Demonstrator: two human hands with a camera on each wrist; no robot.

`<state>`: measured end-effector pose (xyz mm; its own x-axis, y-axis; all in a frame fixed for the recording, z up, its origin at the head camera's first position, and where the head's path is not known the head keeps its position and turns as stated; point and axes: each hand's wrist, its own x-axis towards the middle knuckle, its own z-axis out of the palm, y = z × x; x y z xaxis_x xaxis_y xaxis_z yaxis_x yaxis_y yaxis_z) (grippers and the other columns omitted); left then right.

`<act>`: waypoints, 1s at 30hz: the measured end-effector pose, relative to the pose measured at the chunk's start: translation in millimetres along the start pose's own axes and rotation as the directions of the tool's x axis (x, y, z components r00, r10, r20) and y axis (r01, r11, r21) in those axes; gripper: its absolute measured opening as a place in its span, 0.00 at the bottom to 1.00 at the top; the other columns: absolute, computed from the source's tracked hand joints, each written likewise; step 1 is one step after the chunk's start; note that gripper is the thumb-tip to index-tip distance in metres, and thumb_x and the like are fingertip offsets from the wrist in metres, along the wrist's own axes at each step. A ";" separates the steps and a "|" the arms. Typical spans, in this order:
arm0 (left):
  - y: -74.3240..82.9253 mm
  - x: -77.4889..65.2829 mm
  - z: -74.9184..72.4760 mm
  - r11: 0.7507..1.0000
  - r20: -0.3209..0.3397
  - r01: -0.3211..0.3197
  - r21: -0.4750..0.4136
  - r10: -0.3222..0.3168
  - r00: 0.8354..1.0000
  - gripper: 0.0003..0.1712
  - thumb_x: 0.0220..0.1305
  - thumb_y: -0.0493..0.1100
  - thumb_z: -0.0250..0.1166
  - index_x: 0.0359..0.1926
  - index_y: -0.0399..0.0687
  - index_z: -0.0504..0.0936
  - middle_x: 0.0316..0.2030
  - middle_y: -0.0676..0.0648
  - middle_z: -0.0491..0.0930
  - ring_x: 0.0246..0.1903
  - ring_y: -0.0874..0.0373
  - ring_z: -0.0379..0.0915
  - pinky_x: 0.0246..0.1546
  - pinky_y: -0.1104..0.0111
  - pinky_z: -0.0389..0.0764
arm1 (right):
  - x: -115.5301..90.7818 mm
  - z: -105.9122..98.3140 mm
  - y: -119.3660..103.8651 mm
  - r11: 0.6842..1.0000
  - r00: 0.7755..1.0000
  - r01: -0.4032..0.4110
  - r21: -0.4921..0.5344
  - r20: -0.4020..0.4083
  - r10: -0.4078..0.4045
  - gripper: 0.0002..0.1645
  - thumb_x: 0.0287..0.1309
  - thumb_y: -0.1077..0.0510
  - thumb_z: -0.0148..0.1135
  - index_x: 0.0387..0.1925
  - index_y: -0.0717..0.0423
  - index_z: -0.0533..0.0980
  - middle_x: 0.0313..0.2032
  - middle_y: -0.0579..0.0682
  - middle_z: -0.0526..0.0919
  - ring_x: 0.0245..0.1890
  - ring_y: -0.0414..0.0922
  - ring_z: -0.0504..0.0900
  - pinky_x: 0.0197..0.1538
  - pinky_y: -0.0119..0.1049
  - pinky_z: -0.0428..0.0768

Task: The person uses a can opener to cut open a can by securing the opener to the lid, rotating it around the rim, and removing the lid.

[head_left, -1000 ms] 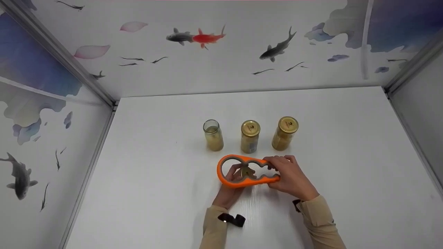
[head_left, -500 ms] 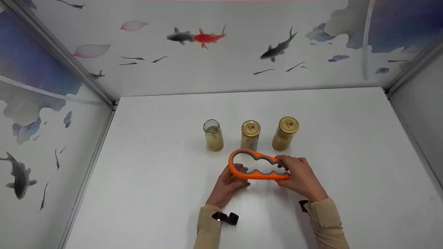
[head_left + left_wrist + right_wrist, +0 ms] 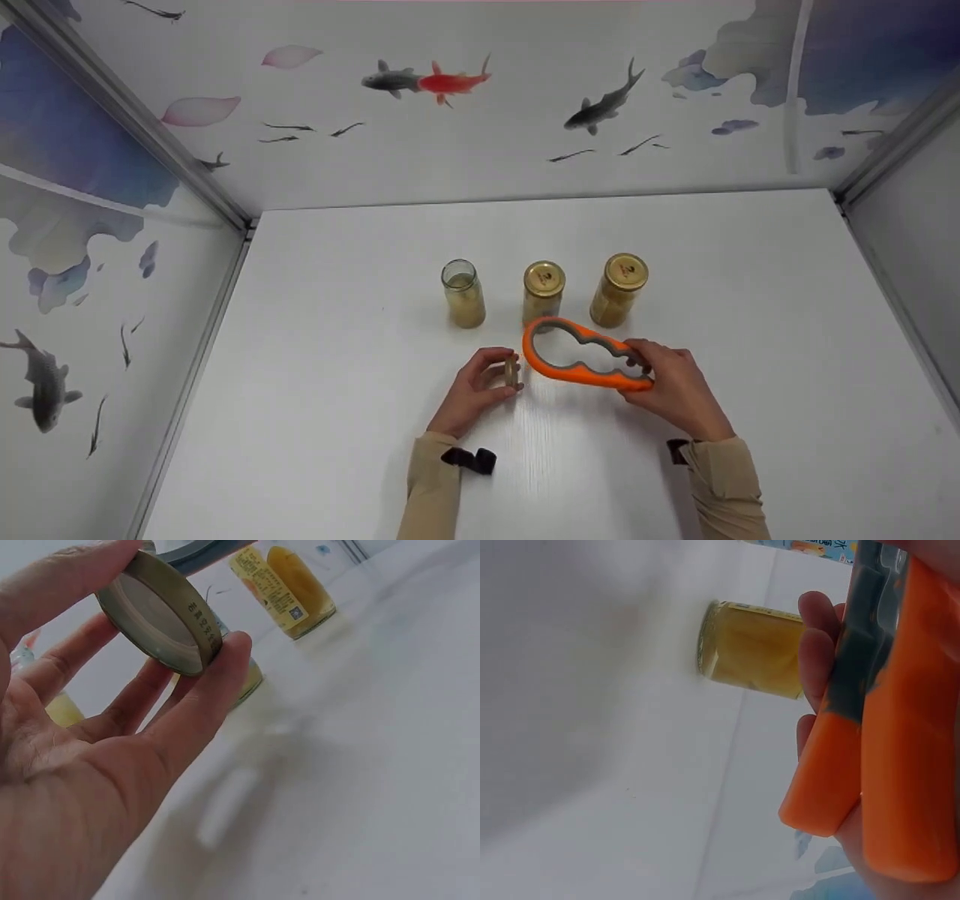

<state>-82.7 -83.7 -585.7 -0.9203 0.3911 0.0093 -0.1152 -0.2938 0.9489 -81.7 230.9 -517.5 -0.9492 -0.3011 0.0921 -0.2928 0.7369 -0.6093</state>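
Observation:
My left hand pinches a gold jar lid by its rim between thumb and fingers. The lid stands on edge, its pale inner side showing in the left wrist view. My right hand grips the two handle ends of an orange jar opener with a grey scalloped lining. The opener's rounded loop points left, just apart from the lid. Behind the hands stands an uncapped glass jar with pale yellow contents. Beside it are a gold-lidded middle jar, partly hidden by the opener, and a gold-lidded right jar.
All three jars stand upright in a row on the white table. A white back wall printed with fish rises behind it, and a printed side panel borders the left. A plain panel stands at the right.
Both hands have moved apart. The lid, first seen through the opener's loop, has come left out of it in my left hand, while the opener has shifted right and slightly up.

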 end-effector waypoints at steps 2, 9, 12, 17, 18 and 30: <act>2.5 1.5 -3.5 1.000 0.004 -0.009 0.015 0.009 1.000 0.29 0.58 0.26 0.65 0.61 0.37 0.70 0.61 0.31 0.64 0.59 0.38 0.64 0.53 0.53 0.75 | -2.2 -0.7 2.7 1.000 1.000 -0.010 -0.001 0.000 0.010 0.29 0.39 0.63 0.76 0.48 0.58 0.77 0.34 0.48 0.83 0.33 0.46 0.77 0.47 0.48 0.66; 11.8 8.6 -16.4 0.997 0.019 -0.002 0.081 0.001 1.000 0.31 0.57 0.22 0.63 0.62 0.32 0.67 0.63 0.27 0.61 0.62 0.35 0.59 0.57 0.56 0.72 | -8.9 -2.3 11.6 0.999 0.999 -0.036 0.007 -0.016 0.037 0.31 0.38 0.65 0.76 0.49 0.58 0.77 0.33 0.46 0.83 0.32 0.44 0.78 0.42 0.46 0.75; 16.0 11.0 -22.3 0.987 -0.001 0.033 0.155 -0.034 0.999 0.32 0.57 0.23 0.64 0.63 0.31 0.66 0.63 0.29 0.62 0.63 0.39 0.59 0.58 0.56 0.70 | -10.0 -3.8 14.2 0.999 0.999 -0.043 0.030 -0.022 0.044 0.31 0.39 0.66 0.75 0.50 0.60 0.76 0.33 0.48 0.84 0.31 0.44 0.79 0.39 0.44 0.78; 24.5 12.6 -32.3 0.943 -0.045 0.081 0.323 -0.070 0.997 0.33 0.57 0.27 0.67 0.64 0.36 0.68 0.63 0.35 0.65 0.63 0.43 0.60 0.59 0.53 0.68 | -11.0 -5.0 17.0 0.996 0.997 -0.069 0.055 -0.020 0.070 0.31 0.40 0.66 0.74 0.51 0.61 0.76 0.33 0.48 0.84 0.32 0.44 0.79 0.37 0.43 0.80; 26.6 12.8 -33.9 0.929 -0.048 0.084 0.361 -0.071 0.996 0.33 0.57 0.28 0.67 0.63 0.37 0.68 0.63 0.37 0.66 0.63 0.43 0.60 0.59 0.52 0.68 | -11.3 -5.0 17.4 0.996 0.997 -0.074 0.058 -0.018 0.075 0.31 0.40 0.66 0.74 0.51 0.61 0.76 0.33 0.48 0.84 0.32 0.44 0.79 0.37 0.43 0.80; 48.4 24.7 -36.1 0.538 -0.063 0.099 0.837 -0.084 0.994 0.28 0.55 0.31 0.70 0.57 0.39 0.74 0.54 0.38 0.70 0.57 0.43 0.67 0.58 0.53 0.69 | -15.7 -5.0 20.2 0.990 0.993 -0.120 0.081 0.002 0.120 0.31 0.43 0.66 0.74 0.52 0.61 0.76 0.34 0.48 0.83 0.32 0.45 0.78 0.38 0.44 0.79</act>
<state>-124.5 -119.8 -551.0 -0.9291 0.3585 -0.0904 0.1600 0.6103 0.7759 -73.3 253.4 -527.4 -0.9772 -0.2115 0.0170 -0.1669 0.7164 -0.6774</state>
